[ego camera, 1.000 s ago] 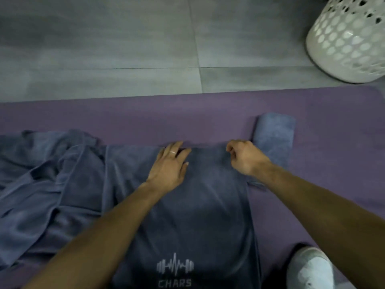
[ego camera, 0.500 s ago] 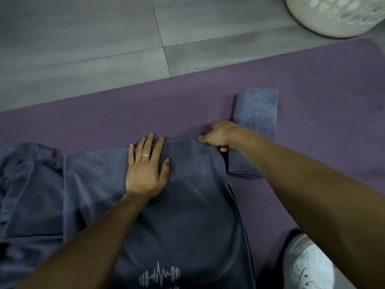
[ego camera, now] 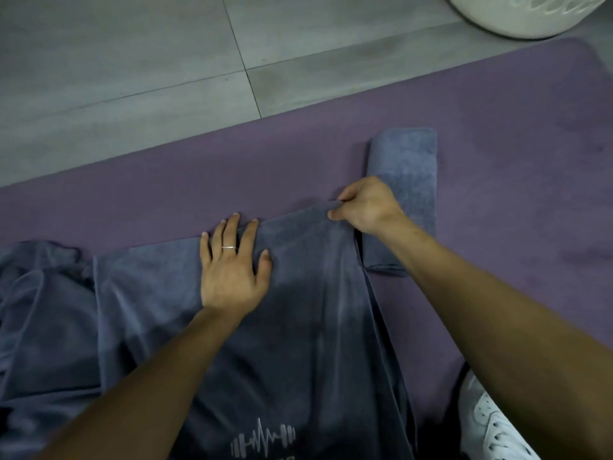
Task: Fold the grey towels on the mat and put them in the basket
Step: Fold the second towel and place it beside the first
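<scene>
A large grey towel [ego camera: 308, 330] with a white barbell logo lies spread on the purple mat [ego camera: 497, 134]. My left hand [ego camera: 232, 263] presses flat on its far edge with straight fingers. My right hand [ego camera: 365, 204] pinches the towel's far right corner and lifts it slightly. A folded grey towel [ego camera: 408, 167] lies just beyond my right hand on the mat. More crumpled grey towel cloth [ego camera: 43, 313] is bunched at the left. The white perforated basket [ego camera: 517, 18] stands on the floor at the top right, mostly cut off.
Grey floor tiles [ego camera: 132, 61] stretch beyond the mat's far edge. A white sneaker [ego camera: 491, 426] rests on the mat at the bottom right. Bare purple mat lies to the right of the folded towel.
The view has tipped down and left, so the basket has slid to the top edge. My left hand has flattened on the towel. My right hand has taken the far corner and raised it.
</scene>
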A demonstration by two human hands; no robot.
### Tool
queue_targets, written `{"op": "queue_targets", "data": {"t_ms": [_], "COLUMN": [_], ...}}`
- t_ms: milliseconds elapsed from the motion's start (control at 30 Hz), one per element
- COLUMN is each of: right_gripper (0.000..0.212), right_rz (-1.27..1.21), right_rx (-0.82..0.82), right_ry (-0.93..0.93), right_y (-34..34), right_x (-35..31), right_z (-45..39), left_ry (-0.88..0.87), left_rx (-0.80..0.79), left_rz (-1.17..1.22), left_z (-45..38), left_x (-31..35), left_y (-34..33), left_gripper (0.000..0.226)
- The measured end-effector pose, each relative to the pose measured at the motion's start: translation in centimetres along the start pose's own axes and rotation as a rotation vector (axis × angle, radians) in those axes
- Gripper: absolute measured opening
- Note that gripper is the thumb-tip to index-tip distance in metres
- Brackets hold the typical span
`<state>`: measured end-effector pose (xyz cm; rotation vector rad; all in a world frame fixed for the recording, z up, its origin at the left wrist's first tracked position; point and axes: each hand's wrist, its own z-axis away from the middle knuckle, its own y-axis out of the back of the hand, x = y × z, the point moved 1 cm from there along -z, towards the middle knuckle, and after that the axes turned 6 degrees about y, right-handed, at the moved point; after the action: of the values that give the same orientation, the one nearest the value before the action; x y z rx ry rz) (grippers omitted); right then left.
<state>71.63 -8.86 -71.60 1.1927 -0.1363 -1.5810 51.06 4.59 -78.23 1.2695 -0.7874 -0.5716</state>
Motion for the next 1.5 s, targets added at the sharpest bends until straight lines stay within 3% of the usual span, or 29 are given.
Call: {"op": "queue_targets", "data": {"t_ms": [100, 200, 267, 367, 433, 533, 600, 833, 1033, 1167, 1267, 1400, 1500], "right_gripper": [0.028, 0.027, 0.025, 0.026, 0.027, 0.018, 0.024, 0.025, 0.022, 0.036, 0.038, 0.034, 0.027], "right_rz": [0.297, 0.397, 0.382, 0.168, 0.236, 0.409, 0.476, 0.752, 0.768, 0.891, 0.953, 0.760, 0.528], "right_rx": [0.027, 0.027, 0.007, -0.129, -0.184, 0.005, 0.105, 0.286, 0.089, 0.019, -0.123, -0.237, -0.199], "right_ry": [0.106, 0.172, 0.150, 0.062, 0.049, 0.086, 0.117, 0.310, 0.638, 0.504, 0.453, 0.423, 0.362], "right_y": [-0.9, -1.2, -0.9, 0.3, 0.7, 0.2, -0.5, -0.7, -3.4, -2.4, -2.2, -3.0, -3.8], "right_x": [0.5, 0.4, 0.2, -0.6, -0.9, -0.3, 0.2, 1.3, 1.4, 0.7, -0.8, -2.1, -1.1], "right_z": [-0.4, -0.6, -1.1, -1.6, -1.9, -1.8, -1.0, 0.1, 1.3, 2.0, 3.9, 8.3, 12.7], "left_ry": [0.020, -0.056, -0.066, -0.123, -0.162, -0.183, -0.162, -0.068, -0.155, -0.156, -0.131, -0.070, -0.027], "left_rx": [0.002, -0.022, -0.043, -0.080, -0.096, -0.064, -0.037, 0.105, 0.204, 0.033, -0.136, -0.128, -0.085], "left_rz": [0.033, 0.091, 0.144, 0.171, 0.173, 0.217, 0.235, 0.068, 0.118, -0.030, -0.135, 0.060, 0.256], "left_z": [-0.7, -2.2, -3.4, -5.6, -6.7, -7.2, -6.8, -7.0, -6.8, -6.5, -4.6, 1.6, 7.7], "left_x": [0.7, 1.6, 2.2, 3.0, 3.3, 3.6, 3.7, 2.8, 2.2, 3.1, 3.8, 3.9, 3.3], "left_y": [0.0, 0.3, 0.7, 1.6, 2.2, 2.3, 2.0, -0.2, -0.8, 0.4, 2.8, 6.7, 8.7], "left_gripper": [0.061, 0.060, 0.051, 0.024, 0.015, 0.011, 0.015, 0.029, 0.026, 0.019, 0.041, 0.038, 0.024]}}
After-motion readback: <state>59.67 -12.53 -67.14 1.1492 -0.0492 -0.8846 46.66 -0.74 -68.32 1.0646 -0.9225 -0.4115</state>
